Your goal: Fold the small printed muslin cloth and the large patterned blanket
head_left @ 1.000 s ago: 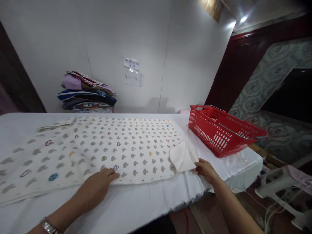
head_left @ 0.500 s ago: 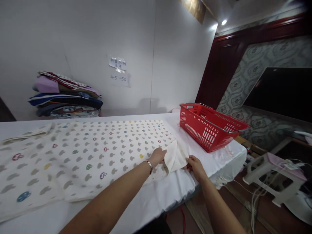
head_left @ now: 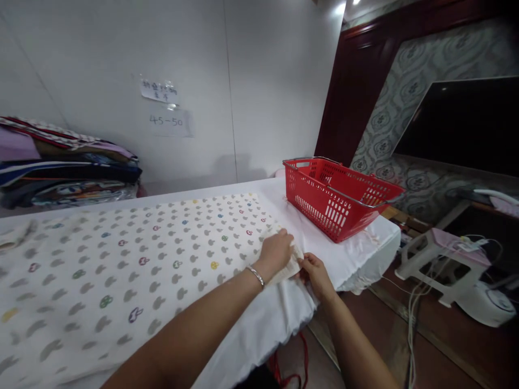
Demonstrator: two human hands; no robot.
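Note:
A white cloth (head_left: 162, 254) printed with grey and coloured mushroom shapes lies spread over the table. Its near right end is turned up, showing a plain cream underside (head_left: 288, 272). My left hand (head_left: 278, 249), a silver bracelet at the wrist, has its fingers curled down over this end; the fingertips are partly hidden. Close beside it, my right hand (head_left: 317, 274) pinches the cloth's right edge between thumb and fingers. At the far left, another bit of the cloth (head_left: 16, 236) is folded over.
A red plastic basket (head_left: 344, 208) with metal handles stands on the white-covered table (head_left: 300, 308) at the far right. Folded clothes (head_left: 68, 167) are piled behind the table at left. Past the right edge are a stool (head_left: 444, 265) and hanging cables (head_left: 413, 324).
My left hand has moved right onto the turned-up end, closer to my right hand, covering much of the cream underside. The view has swung a little to the right.

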